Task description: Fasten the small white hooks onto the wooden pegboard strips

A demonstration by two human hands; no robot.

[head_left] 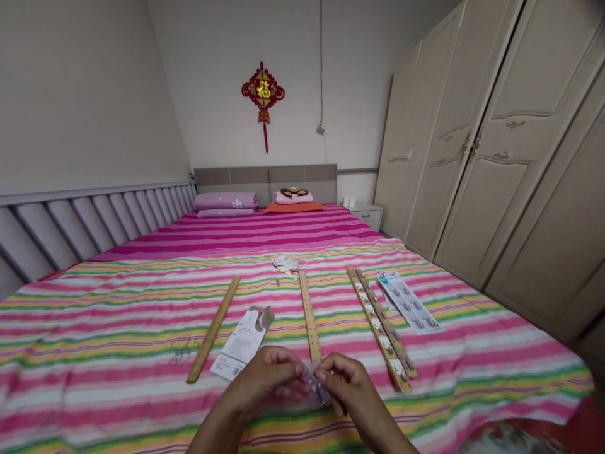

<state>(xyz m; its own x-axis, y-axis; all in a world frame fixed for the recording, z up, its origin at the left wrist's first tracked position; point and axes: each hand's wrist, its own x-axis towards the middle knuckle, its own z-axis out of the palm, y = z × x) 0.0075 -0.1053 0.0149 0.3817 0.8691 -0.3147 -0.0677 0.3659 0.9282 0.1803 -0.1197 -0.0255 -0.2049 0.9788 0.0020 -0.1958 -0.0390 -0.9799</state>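
Between my two hands is a small clear plastic bag (312,386) with shiny little pieces inside, too small to name. My left hand (271,378) pinches its left edge, and the fingers of my right hand (347,381) grip its upper right side. Just beyond the bag lies a wooden strip with rows of holes (309,312), its near end partly behind my fingers. A torn white printed card package (243,343) rests to the left of it. Two wooden strips fitted with metal hooks (380,328) lie side by side on the right.
Another wooden strip (215,328) lies at left, beside some thin wire pieces (184,349). Paper scraps (288,263) sit farther up the striped bedspread (118,378). A printed card with pictures (411,302) is at right. Pillows, a railing and a wardrobe (491,157) surround the bed.
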